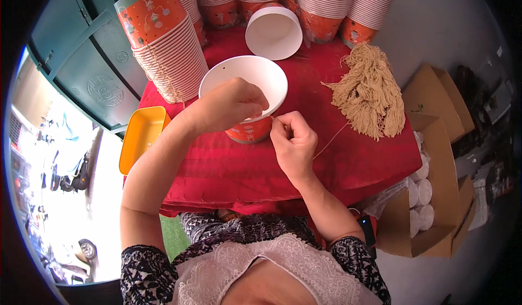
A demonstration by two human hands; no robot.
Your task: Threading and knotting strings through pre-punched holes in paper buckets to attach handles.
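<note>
A paper bucket (249, 132), white inside and orange-red with a print outside, stands in front of me on the red cloth. Its far left wall has a small dark hole near the rim. My left hand (232, 106) reaches over the rim with its fingers curled inside; what they pinch is hidden. Against the bucket's right outer side, my right hand (294, 143) pinches a thin beige string (331, 140) close to the rim. Beyond that hand, the string runs toward a heap of cut beige strings (372, 95) on the right.
A tall leaning stack of nested buckets (173, 60) stands at left, strings hanging down it. Behind are another white bucket (273, 33) and several wrapped stacks (326, 6). A yellow tray (142, 136) sits at the table's left edge. Cardboard boxes (443, 169) stand right of the table (359, 163).
</note>
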